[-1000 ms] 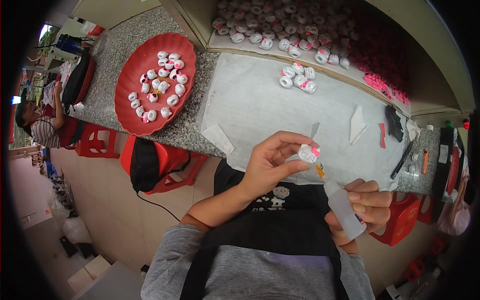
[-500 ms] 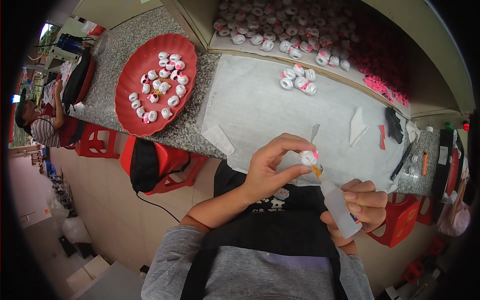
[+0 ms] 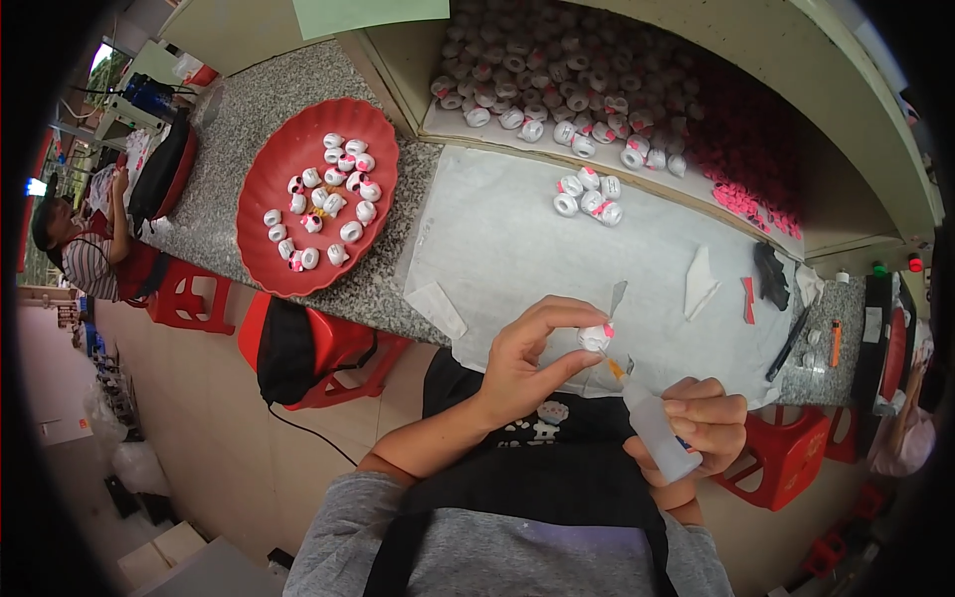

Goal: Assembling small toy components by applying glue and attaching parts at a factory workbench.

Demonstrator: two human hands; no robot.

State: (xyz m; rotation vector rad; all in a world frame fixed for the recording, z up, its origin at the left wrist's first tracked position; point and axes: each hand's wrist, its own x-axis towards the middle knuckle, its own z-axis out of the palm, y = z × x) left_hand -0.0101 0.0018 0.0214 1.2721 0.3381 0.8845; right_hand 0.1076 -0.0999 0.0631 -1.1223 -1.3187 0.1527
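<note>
Between thumb and fingertips, my left hand holds a small white figurine head with a pink patch on top. In my right hand is a translucent squeeze bottle with an orange nozzle, tilted up toward the head. A small gap shows between the nozzle tip and the head. Both hands are over the near edge of a white sheet on the counter. Farther back on that sheet stand several similar white and pink heads.
A red scalloped tray with several heads stands left on the granite counter. A shelf at the back holds many more heads and pink pieces. Scraps lie right, near an orange stick. Another person sits far left.
The bottle's nozzle has drawn slightly away from the white head, which has turned a little in my left fingers. Both hands appear slightly lower and farther left, and the whole view has shifted.
</note>
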